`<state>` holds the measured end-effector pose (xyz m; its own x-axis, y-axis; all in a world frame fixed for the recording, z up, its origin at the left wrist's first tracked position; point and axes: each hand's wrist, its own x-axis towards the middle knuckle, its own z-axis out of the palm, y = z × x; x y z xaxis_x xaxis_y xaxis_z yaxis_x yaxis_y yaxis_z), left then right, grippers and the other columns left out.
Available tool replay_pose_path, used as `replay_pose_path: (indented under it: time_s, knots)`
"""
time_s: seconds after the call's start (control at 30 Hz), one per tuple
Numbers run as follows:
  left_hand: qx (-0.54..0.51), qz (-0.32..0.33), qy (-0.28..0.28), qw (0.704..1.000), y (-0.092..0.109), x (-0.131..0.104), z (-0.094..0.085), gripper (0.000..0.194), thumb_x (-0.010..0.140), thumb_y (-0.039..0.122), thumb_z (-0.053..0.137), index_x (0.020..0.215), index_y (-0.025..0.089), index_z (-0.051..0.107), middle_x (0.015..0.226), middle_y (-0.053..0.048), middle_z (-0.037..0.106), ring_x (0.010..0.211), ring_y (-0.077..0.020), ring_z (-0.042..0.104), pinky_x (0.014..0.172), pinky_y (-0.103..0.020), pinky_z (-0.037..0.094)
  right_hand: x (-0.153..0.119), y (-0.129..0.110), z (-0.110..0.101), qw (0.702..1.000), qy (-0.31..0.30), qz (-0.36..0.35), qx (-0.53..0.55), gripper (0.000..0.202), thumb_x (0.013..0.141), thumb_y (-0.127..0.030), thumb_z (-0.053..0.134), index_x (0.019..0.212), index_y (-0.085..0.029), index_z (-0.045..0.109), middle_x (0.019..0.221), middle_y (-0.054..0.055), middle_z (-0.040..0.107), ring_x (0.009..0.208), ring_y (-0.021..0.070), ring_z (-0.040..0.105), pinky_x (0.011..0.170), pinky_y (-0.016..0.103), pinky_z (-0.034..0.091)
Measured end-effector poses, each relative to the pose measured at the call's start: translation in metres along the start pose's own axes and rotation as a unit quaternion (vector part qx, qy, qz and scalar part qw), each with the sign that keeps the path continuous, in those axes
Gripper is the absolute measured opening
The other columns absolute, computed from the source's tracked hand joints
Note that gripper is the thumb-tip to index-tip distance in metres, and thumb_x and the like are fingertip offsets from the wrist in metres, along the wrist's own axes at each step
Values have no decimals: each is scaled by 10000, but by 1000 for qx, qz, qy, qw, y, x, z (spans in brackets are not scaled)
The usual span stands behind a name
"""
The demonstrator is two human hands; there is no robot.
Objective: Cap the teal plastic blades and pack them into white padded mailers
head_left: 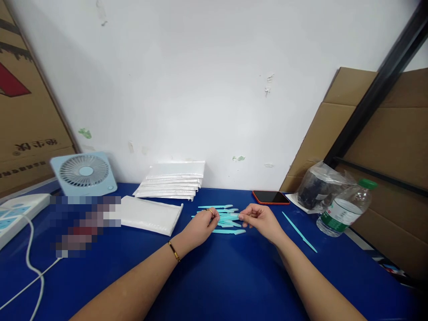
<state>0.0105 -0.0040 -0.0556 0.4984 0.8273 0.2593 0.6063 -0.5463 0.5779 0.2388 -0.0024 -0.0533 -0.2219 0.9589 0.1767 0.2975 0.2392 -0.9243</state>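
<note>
Several thin turquoise plastic sticks with broader ends lie in a loose pile on the blue table. My left hand, with a ring and a bracelet, is closed at the pile's left side, its fingertips on a turquoise stick. From the right, my right hand pinches the pale broad end of a stick between thumb and fingers. Both hands are over the pile, a short distance apart. A single turquoise stick lies slantwise on the table, right of my right hand.
White padded envelopes are stacked by the wall, with another envelope in front. A blue fan and white power strip stand left. Right are a phone, a plastic-wrapped dark object and a bottle.
</note>
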Motion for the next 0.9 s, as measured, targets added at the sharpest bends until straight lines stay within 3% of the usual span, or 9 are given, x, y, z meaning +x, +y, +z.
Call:
replay_pose_path:
  time_s: [0.1,0.2,0.3,0.37,0.43,0.5,0.63,0.73,0.9]
  knots:
    - [100,2,-8,995,-9,0,1,298,855,424,396,989,204,546,1061,-65,581,1040,-219,489,879,-364,349,1,7,-6,989,-30,-22,-141,350,699,-511,625,715,-161,640,668,29,617,612,150,570,572,266,450]
    - [153,-17,-36,987,-23,1,7,848,661,665,532,1337,205,307,1420,-129,277,1320,-316,152,1027,-481,166,3,15,-10,962,-71,-82,-249,559,590,-551,695,1036,-218,636,1074,88,588,1006,252,535,854,369,423]
    - [157,-42,-70,984,-37,7,12,1106,570,767,509,1414,178,102,1473,-143,130,1345,-330,32,1047,-527,52,10,28,-9,942,-97,-82,-312,1124,439,-600,748,1392,-278,245,1435,125,243,1308,335,199,1032,488,224]
    - [147,-38,-76,986,-41,11,14,1058,615,758,478,1414,173,106,1457,-146,188,1336,-314,109,1052,-507,83,16,36,-4,933,-117,-70,-333,1199,464,-632,718,1424,-262,102,1471,134,145,1336,340,107,1052,508,161]
    - [138,-22,-73,987,-39,14,14,956,673,712,474,1403,181,159,1420,-148,275,1308,-297,201,1038,-470,173,20,39,3,927,-126,-83,-342,1083,572,-633,660,1424,-241,118,1452,136,204,1327,322,152,1055,485,170]
    - [137,1,-66,988,-33,14,13,807,729,636,489,1364,195,261,1352,-140,371,1255,-282,293,993,-430,272,21,37,10,923,-122,-115,-346,857,692,-586,595,1390,-230,247,1374,134,333,1267,297,281,1023,444,247]
    - [175,46,-65,981,-13,10,14,405,832,439,460,1128,165,502,1103,-117,542,1047,-237,485,903,-373,371,12,21,26,904,-106,-177,-374,373,811,-397,538,1134,-212,512,1084,97,503,984,228,467,858,369,381]
    - [221,43,-77,971,0,9,19,253,826,282,450,999,121,540,983,-129,580,939,-237,548,859,-363,403,6,11,36,887,-105,-203,-401,206,784,-224,534,986,-187,531,954,72,512,873,199,474,790,324,389]
    - [235,-3,-86,968,12,9,27,212,675,229,557,853,116,576,840,-134,626,785,-268,607,715,-358,457,-1,-2,36,874,-154,-160,-433,259,645,-133,568,900,-171,549,832,35,568,747,174,523,655,255,381]
